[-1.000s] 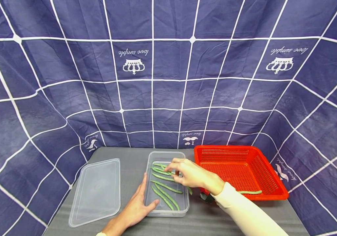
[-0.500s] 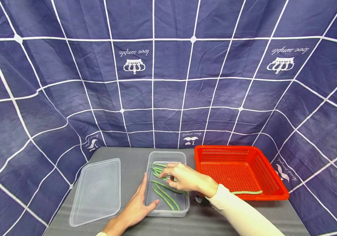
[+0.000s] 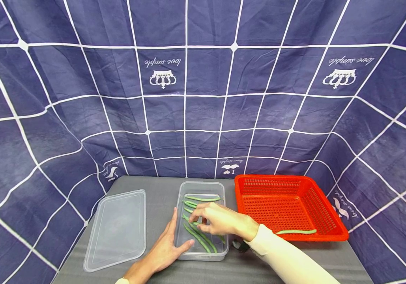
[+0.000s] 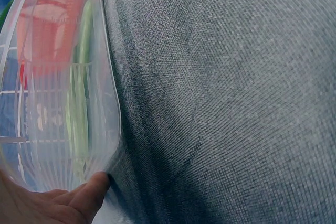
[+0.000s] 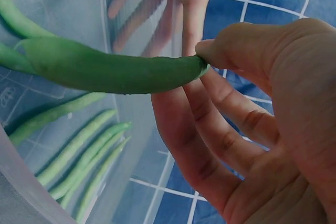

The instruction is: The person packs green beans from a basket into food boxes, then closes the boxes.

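Note:
A clear plastic container (image 3: 223,246) stands on the grey table surface with several green beans (image 3: 203,199) laid side by side inside. Over it, my right hand (image 3: 220,219) pinches one end of a green bean (image 5: 115,72) between thumb and fingertips. In the right wrist view this bean reaches over the others; in the head view the fingers largely hide it. My left hand (image 3: 167,246) rests against the container's near-left side, fingers extended along the wall. The left wrist view shows that hand (image 4: 73,203) at the container's end, with beans showing through the wall.
A translucent flat lid (image 3: 117,228) lies to the left of the container. On the right is a red perforated basket (image 3: 291,185), with one green bean (image 3: 296,232) along its near side. A blue checked cloth (image 3: 203,114) hangs behind and at both sides.
My right hand has moved from the container's far part toward the near part, with the bean held. More far beans now show. My left hand has stayed in place.

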